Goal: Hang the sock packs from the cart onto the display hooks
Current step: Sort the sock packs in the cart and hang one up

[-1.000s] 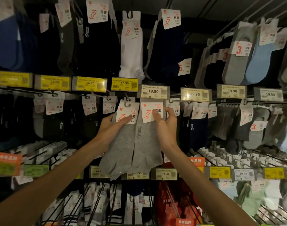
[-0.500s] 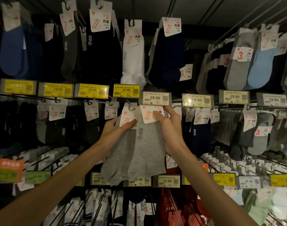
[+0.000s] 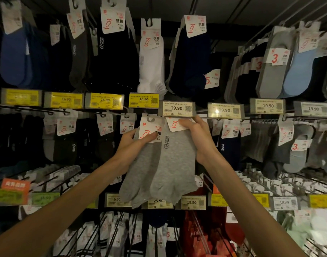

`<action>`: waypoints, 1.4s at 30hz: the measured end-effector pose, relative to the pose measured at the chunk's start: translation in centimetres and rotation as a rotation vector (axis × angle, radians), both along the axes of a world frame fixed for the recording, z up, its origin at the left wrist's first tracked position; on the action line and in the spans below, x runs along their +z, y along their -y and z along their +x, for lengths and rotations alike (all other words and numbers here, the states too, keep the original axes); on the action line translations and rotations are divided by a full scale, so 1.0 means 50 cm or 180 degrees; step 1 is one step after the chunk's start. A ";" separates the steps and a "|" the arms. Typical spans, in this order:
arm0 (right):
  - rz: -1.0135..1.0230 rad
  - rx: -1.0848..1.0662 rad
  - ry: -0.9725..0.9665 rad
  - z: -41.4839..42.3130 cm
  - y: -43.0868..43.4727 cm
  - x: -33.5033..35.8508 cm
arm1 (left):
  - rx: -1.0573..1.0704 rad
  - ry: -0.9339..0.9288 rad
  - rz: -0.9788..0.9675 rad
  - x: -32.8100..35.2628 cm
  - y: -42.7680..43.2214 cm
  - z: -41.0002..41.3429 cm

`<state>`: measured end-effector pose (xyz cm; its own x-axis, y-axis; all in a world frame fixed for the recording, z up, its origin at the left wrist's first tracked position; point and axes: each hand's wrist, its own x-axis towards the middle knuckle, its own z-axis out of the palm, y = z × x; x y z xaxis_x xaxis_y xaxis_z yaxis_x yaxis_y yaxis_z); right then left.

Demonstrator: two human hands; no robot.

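Observation:
Two grey sock packs hang side by side in front of the middle row of display hooks. My left hand (image 3: 133,145) pinches the darker grey pack (image 3: 140,173) at its white header card, thumb across the card. My right hand (image 3: 196,138) grips the lighter grey pack (image 3: 173,167) by its card, lifted right under the white 19.90 price tag (image 3: 178,108). The top of that card and the hook behind the tag are hidden. No cart is in view.
Rows of hooks full of black, navy, white and grey sock packs surround my hands. Yellow 16.90 tags (image 3: 143,100) run to the left, white 19.90 tags (image 3: 225,110) to the right. Lower hooks (image 3: 251,182) jut forward below my arms.
Both hands have risen slightly with the packs. The right pack's card has gone up under the 19.90 tag, its top now hidden behind it.

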<state>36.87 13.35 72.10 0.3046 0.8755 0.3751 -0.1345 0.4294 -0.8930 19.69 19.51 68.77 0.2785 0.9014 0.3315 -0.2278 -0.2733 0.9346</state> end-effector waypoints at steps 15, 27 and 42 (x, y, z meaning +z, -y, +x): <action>-0.0352 0.0165 0.0607 0.020 -0.053 0.013 | 0.0252 -0.0105 -0.0015 -0.003 -0.020 -0.041; -0.0077 -0.0243 0.1550 0.040 -0.166 -0.042 | 0.0304 -0.0206 0.0032 -0.018 -0.026 -0.032; 0.0135 0.0101 0.1220 -0.017 -0.017 -0.143 | 0.0019 -0.0243 0.0363 -0.046 -0.004 -0.001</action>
